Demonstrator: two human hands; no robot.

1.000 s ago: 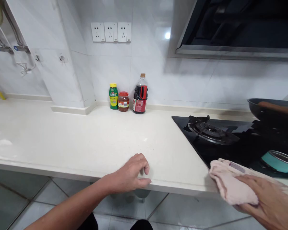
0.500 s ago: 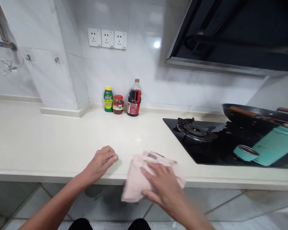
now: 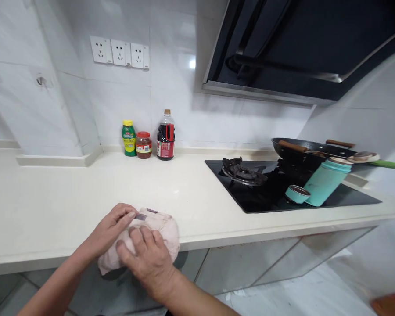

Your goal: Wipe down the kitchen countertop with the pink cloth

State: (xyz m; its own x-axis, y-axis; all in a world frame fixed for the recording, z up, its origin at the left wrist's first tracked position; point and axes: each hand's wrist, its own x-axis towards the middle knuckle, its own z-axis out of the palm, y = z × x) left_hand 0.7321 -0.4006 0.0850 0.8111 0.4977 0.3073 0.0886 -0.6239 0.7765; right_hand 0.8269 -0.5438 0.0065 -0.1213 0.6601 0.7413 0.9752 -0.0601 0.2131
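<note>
A pale pink cloth [image 3: 169,228] with a grey label lies bunched at the counter's front edge, and part of it hangs over. My right hand [image 3: 149,256] presses down on it, fingers bent into the fabric. Close beside, my left hand [image 3: 113,226] has its fingers curled and its thumb at the cloth's upper left edge, next to the label. The undersides of both hands are hidden.
At the wall stand a green squeeze bottle [image 3: 129,139], a red-lidded jar [image 3: 144,145] and a dark sauce bottle [image 3: 166,138]. On the right, the black gas hob [image 3: 250,199] bears a wok [image 3: 285,153], a teal flask [image 3: 327,184] and its cup [image 3: 297,194]. A range hood [image 3: 266,48] overhangs.
My right hand has brought the cloth leftward along the counter, up against my left hand. The view has turned right, showing more of the hob and the wok.
</note>
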